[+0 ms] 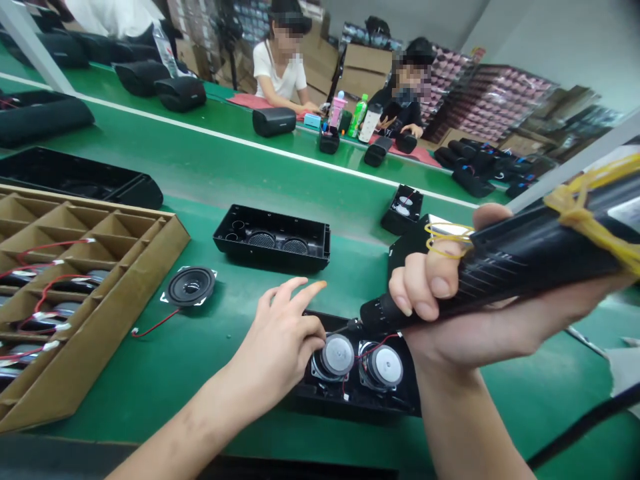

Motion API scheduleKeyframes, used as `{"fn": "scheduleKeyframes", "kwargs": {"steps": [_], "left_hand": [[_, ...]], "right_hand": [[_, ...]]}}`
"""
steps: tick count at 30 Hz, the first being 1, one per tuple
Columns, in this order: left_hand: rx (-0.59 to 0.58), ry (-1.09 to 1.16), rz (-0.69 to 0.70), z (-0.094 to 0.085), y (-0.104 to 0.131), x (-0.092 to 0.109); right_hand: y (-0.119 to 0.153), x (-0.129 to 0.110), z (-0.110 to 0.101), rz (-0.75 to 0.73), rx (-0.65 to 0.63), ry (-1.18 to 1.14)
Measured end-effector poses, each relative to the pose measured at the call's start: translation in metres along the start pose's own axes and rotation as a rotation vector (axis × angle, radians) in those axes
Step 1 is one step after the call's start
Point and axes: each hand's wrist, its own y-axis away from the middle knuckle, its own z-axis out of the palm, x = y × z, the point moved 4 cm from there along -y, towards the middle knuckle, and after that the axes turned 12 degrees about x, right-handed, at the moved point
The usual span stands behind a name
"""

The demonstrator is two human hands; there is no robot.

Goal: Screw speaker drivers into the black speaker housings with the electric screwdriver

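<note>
My right hand (450, 300) is wrapped round a black electric screwdriver (530, 247) with yellow bands tied about it. Its thin bit points left, to the upper corner of a silver-backed speaker driver (337, 355). Thumb and forefinger of my left hand (290, 327) are pinched at the bit's tip, the other fingers stretched out; whatever they hold there is hidden. That driver and a second speaker driver (385, 365), both with red wires, sit side by side in a black speaker housing (360, 403) under my hands.
A divided cardboard box (100, 340) holding wired drivers stands left, a loose speaker driver (191, 287) beside it. Another black housing (273, 240) lies ahead. A black cable (585, 427) runs at lower right. Two people work across the green table (200, 173), among bottles and black housings.
</note>
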Motion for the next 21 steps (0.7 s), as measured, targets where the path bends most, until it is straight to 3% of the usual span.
{"fn": "scheduleKeyframes", "kwargs": {"steps": [4,10,16,21], "left_hand": [[-0.048,0.052,-0.058,0.002,-0.002,-0.004],[-0.054,0.076,-0.003,0.0,-0.004,-0.003],[0.223,0.032,0.26,-0.018,0.008,0.01],[0.281,0.061,0.303,-0.02,0.016,0.01]], "right_hand": [[0.001,0.001,0.003,-0.036,-0.023,-0.04],[0.0,0.004,0.003,-0.036,0.021,-0.025],[0.006,-0.01,0.003,0.147,-0.019,-0.054],[0.009,-0.012,0.003,0.165,-0.045,-0.073]]}}
